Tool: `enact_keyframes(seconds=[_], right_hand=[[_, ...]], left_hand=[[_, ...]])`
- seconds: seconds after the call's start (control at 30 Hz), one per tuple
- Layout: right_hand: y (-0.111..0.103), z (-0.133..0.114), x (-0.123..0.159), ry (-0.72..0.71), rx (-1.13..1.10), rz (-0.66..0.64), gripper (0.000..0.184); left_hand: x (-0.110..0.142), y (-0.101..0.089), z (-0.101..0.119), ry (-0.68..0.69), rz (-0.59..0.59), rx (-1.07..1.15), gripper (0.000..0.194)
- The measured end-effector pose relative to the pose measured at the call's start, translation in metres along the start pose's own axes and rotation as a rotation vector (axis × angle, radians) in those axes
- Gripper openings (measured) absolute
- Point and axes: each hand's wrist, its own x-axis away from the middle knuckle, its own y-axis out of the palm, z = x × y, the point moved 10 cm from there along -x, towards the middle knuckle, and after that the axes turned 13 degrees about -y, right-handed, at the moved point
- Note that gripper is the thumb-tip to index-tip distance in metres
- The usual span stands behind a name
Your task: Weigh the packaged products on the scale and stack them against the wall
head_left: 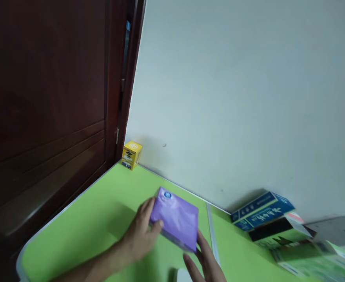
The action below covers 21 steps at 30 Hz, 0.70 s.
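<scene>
A purple plastic-wrapped tissue pack [177,217] is held tilted above the green tabletop. My left hand [141,231] grips its left end, with the thumb on the near side and the fingers around the far corner. My right hand [206,260] is at the lower right corner, its fingers spread and the thumb off the pack. Whether its fingertips touch the wrapper is hard to tell. Below the pack, a white object [183,275] is partly cut off by the frame's lower edge.
A yellow box [131,155] stands at the table's far corner, by a dark wooden door [46,86]. On the right lie a blue box [262,210], a black and pale green box [281,232] and a blurred green box [316,258]. A pale wall [234,98] borders the green tabletop [81,227].
</scene>
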Motion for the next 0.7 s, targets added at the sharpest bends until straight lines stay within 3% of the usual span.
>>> enact_keyframes(seconds=[0.1, 0.17, 0.27, 0.37, 0.5, 0.7], right_hand=[[0.033, -0.044, -0.087, -0.163, -0.06, 0.036, 0.064], [0.054, -0.066, -0.149, -0.238, -0.138, 0.064, 0.059], [0.092, -0.083, -0.235, -0.269, -0.14, 0.011, 0.052], [0.124, -0.086, -0.3, -0.289, -0.091, -0.007, 0.048], [0.163, -0.068, -0.348, -0.308, -0.082, -0.02, 0.042], [0.193, -0.022, -0.365, -0.249, -0.057, -0.057, 0.037]], left_hand=[[-0.049, -0.063, 0.052, 0.182, 0.148, -0.096, 0.061], [-0.089, -0.097, 0.076, 0.214, 0.197, -0.133, 0.06], [-0.157, -0.144, 0.092, 0.181, 0.235, -0.102, 0.054], [-0.219, -0.182, 0.091, 0.175, 0.294, -0.034, 0.047], [-0.281, -0.213, 0.065, 0.14, 0.375, 0.013, 0.044], [-0.327, -0.213, 0.021, 0.087, 0.398, 0.08, 0.042]])
